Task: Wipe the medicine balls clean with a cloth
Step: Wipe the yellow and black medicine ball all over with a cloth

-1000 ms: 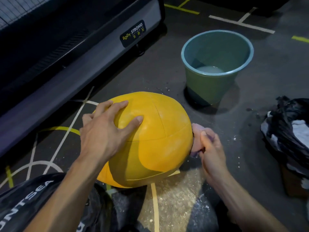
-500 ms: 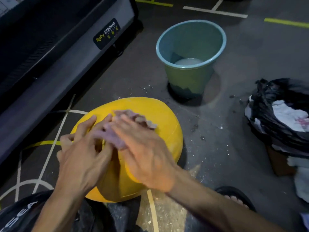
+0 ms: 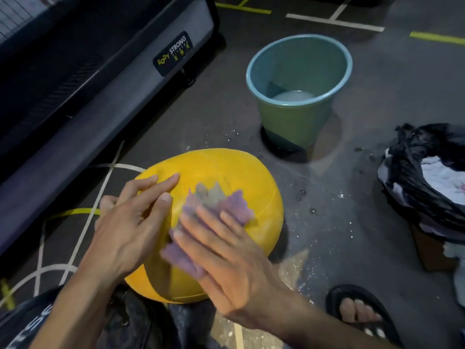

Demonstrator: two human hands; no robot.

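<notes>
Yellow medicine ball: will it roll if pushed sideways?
Probably sluggish: the yellow medicine ball looks squashed where it sits on the floor, suggesting soft, heavy fill. The left hand steadying it hints it can shift.

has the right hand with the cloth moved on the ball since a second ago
Yes. The right hand was at the yellow ball's right side; now it presses the purple cloth flat on top, beside the left hand, farther from the black bag.
</notes>
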